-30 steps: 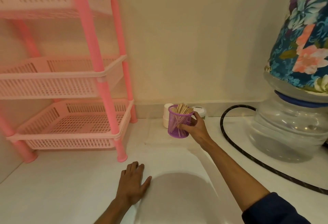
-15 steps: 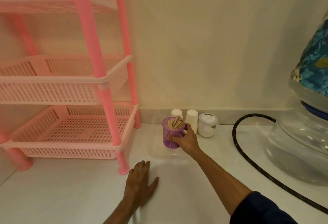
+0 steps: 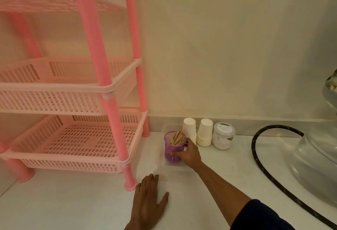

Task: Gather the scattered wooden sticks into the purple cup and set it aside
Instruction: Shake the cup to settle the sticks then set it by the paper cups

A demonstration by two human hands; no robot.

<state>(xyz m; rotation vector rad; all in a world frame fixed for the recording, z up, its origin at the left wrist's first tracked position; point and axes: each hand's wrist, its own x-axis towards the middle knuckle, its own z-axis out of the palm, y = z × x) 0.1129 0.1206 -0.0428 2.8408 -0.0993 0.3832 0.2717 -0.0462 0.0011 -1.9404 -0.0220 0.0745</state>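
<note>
Pink plastic slatted rack (image 3: 73, 135): three tiers, far left. Left hand (image 3: 148, 201): flat, fingers straight, palm down on white counter (image 3: 63, 202), holding nothing. Purple cup (image 3: 172, 149): mesh, cylindrical, upright, wooden sticks (image 3: 176, 137) standing inside, just left of the right hand (image 3: 188, 154), the nearer one, whose fingers wrap its side. White paper cups (image 3: 205, 132): inverted, just behind.

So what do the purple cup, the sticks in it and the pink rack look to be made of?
Purple cup: a fine mesh, metal or plastic, I cannot tell; the wall looks perforated and matte. Sticks: pale, flat strips, seemingly bare wood. Pink rack: apparently moulded plastic, with slotted baskets and smooth, faintly glossy posts.
</note>
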